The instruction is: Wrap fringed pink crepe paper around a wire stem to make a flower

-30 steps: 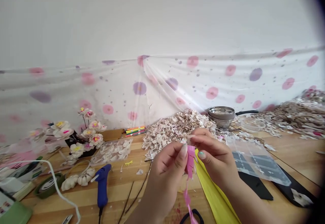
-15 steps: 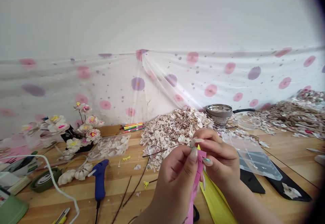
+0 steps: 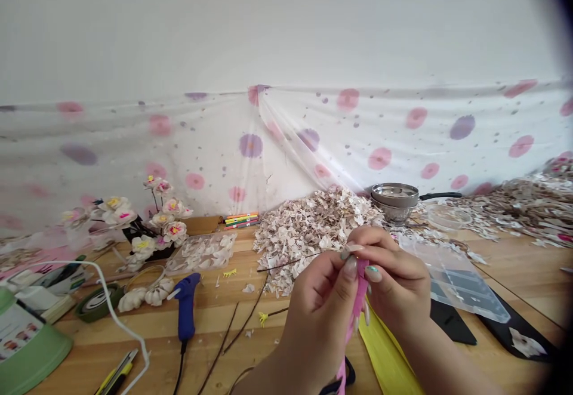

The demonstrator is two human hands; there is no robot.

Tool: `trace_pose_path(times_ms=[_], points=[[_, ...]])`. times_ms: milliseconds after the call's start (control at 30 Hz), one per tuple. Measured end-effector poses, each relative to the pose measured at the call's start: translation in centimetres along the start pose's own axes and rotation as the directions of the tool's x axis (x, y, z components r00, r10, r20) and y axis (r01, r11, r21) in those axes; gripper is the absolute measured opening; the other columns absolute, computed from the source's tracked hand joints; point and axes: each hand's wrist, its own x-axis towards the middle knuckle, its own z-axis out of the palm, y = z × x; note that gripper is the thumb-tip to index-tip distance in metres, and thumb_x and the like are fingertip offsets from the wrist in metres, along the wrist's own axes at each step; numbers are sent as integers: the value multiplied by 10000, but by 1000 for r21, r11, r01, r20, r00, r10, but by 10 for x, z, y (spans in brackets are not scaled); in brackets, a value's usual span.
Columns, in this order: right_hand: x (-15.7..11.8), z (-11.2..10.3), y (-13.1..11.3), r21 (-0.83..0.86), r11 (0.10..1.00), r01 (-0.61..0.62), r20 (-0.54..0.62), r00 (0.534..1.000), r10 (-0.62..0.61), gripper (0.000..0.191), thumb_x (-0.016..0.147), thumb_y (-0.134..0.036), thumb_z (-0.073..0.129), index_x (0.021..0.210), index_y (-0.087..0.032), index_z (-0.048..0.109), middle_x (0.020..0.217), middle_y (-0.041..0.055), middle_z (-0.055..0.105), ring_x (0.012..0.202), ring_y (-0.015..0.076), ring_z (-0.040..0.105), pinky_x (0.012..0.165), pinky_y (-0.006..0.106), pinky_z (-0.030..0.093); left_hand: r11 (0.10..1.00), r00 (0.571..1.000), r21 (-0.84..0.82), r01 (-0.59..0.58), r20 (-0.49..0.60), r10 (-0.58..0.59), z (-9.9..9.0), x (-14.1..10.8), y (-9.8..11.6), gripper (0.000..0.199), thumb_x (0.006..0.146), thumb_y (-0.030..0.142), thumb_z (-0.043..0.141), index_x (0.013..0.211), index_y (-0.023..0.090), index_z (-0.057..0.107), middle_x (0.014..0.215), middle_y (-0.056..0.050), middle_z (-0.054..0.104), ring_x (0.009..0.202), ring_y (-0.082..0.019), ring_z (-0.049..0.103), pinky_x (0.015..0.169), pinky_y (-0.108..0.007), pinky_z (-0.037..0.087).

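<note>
A narrow pink strip (image 3: 358, 302), seemingly crepe paper, runs upright between my two hands. My left hand (image 3: 316, 308) is closed, its thumb and forefinger pinching the strip's upper end. Fingertips of my right hand (image 3: 398, 278) press on the same end from the other side, closed around it. A thin dark stem (image 3: 289, 262) reaches toward the pinch from the left; its tip is hidden by my fingers. Under my right wrist lies a yellow strip (image 3: 387, 353). A stem with a yellow fringed tip (image 3: 263, 318) rests left of my left hand.
A blue glue gun (image 3: 186, 311) stands at left near a utility knife (image 3: 117, 372) and a white cable (image 3: 120, 323). Pale petal-like pieces (image 3: 308, 222) are heaped behind my hands, beside metal bowls (image 3: 394, 201). Artificial flowers (image 3: 172, 228) stand left; a clear plastic case (image 3: 465, 281) lies right.
The view has swung slightly left, so the table things sit further right. The pink strip's flat top flap and the yellow tip beside it are now mostly hidden between my fingers.
</note>
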Motion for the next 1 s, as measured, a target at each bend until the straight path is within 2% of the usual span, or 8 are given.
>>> trace_pose_path(times_ms=[267,433,567,733,900,1000], points=[[-2,4,-4,-47,998,-34,-40,999,32,226,972,-259,618,1111,-346,773,926,12,701,858,146,656,740,267,558,993,996,82,-85,-17,87,-1,2,-8,372,912,516,633,839,152,606,598,61,401,528,-60,307,474,-193,246],[-3,5,-5,-93,992,-85,-97,992,76,192,974,-263,617,1020,-336,790,952,-16,711,898,126,660,806,237,541,993,995,72,-97,-8,98,-5,4,-6,336,931,474,612,841,150,613,647,35,461,586,-75,399,538,-200,330],[0,7,-5,-104,989,-107,-95,991,97,176,968,-284,629,983,-343,794,924,-25,735,901,133,668,835,256,537,976,990,173,-132,-23,138,-11,6,-3,304,928,448,619,881,148,638,692,18,504,633,-87,452,585,-211,374],[4,11,-5,-78,988,-132,-113,986,123,150,947,-338,656,937,-352,805,865,-11,762,868,170,693,826,321,556,972,989,188,-139,-33,147,-12,6,-4,326,935,470,610,927,145,629,682,26,502,601,-79,453,556,-198,380],[4,13,-8,-90,988,-125,-103,988,115,173,961,-309,638,976,-369,800,899,-7,782,894,184,701,861,361,555,956,976,217,-200,-45,214,-10,5,-6,348,962,477,567,817,162,589,661,26,500,616,-84,451,579,-203,384],[3,14,-10,-105,983,-150,-123,983,137,151,945,-334,660,968,-370,804,918,-4,788,905,186,705,871,362,560,937,971,273,-217,-38,236,-10,5,-7,295,968,447,572,901,165,631,677,26,509,618,-90,453,573,-211,379]])
